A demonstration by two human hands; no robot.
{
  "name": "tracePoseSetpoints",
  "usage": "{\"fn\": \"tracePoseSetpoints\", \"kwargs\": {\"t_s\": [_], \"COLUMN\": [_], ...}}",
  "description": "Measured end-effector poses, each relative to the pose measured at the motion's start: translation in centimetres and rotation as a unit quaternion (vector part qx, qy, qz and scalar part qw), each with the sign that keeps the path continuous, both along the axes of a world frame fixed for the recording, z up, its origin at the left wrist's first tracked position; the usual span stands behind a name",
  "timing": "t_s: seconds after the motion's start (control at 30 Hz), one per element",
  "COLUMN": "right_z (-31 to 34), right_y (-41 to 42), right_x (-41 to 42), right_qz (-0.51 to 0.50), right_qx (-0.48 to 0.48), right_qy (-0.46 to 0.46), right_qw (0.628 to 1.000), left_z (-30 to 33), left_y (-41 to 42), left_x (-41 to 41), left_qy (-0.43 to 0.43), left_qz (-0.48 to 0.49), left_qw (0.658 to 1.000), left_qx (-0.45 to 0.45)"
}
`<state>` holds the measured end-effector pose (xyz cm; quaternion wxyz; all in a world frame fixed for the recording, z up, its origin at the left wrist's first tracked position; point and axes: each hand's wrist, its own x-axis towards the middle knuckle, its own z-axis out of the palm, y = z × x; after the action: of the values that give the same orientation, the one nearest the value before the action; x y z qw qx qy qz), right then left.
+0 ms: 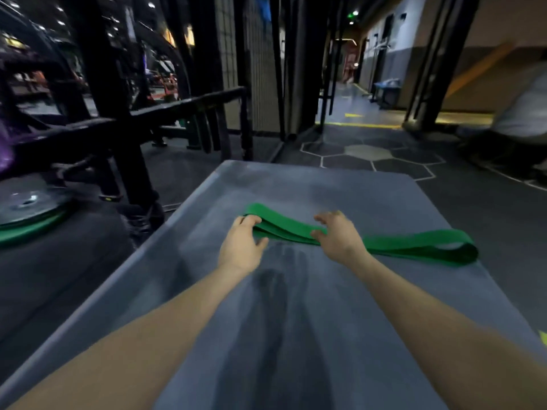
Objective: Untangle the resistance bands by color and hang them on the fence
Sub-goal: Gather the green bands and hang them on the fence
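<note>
Green resistance band (384,242) lies on a grey mat (325,321); dark floor (384,161) bears white hexagon lines.

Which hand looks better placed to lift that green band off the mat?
Probably the left hand: its fingers already curl over the folded end of the green band, where the layers stack. The right hand only rests mid-length with fingers spread, so it would likely lift one sagging section off the grey mat.

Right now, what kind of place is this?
Most likely a gym. A green resistance band lies on a grey mat, a weight plate sits on the floor, and a black metal rack stands nearby.
</note>
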<state>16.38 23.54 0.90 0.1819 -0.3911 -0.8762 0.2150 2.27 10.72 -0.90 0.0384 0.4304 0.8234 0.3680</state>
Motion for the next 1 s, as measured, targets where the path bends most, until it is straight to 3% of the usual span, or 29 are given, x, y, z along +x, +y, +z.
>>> {"fn": "tracePoseSetpoints", "kwargs": {"t_s": [0.23,0.4,0.6,0.73,0.83,0.9,1.0], "right_z": [-4.2,-5.6,-6.5,-6.5,-6.5,-6.4,-6.3], "right_y": [3.9,5.3,5.8,5.8,5.7,5.7,5.7], "right_x": [-0.3,-0.3,0.7,0.7,0.7,0.7,0.7], "right_qz": [0.001,0.012,-0.002,-0.003,0.0,0.002,0.004], "right_qx": [0.031,0.069,0.12,0.126,0.127,0.128,0.13], "right_qy": [-0.04,-0.097,-0.111,-0.115,-0.119,-0.122,-0.127], "right_qw": [0.999,0.993,0.987,0.985,0.985,0.984,0.983], "left_z": [-3.6,-4.7,-6.1,-5.5,-5.6,-5.2,-4.1], "left_y": [4.5,6.6,8.2,8.9,9.7,9.8,9.8], "left_x": [-2.8,-5.0,-7.4,-8.3,-8.3,-8.1,-8.4], "left_qy": [0.102,0.12,0.064,-0.072,-0.112,-0.133,-0.147], "left_qz": [0.042,0.041,0.069,0.12,0.15,0.206,0.236], "left_qw": [0.994,0.992,0.994,0.985,0.977,0.968,0.958], "left_qx": [0.008,0.016,0.059,0.099,0.1,0.061,-0.074]}}
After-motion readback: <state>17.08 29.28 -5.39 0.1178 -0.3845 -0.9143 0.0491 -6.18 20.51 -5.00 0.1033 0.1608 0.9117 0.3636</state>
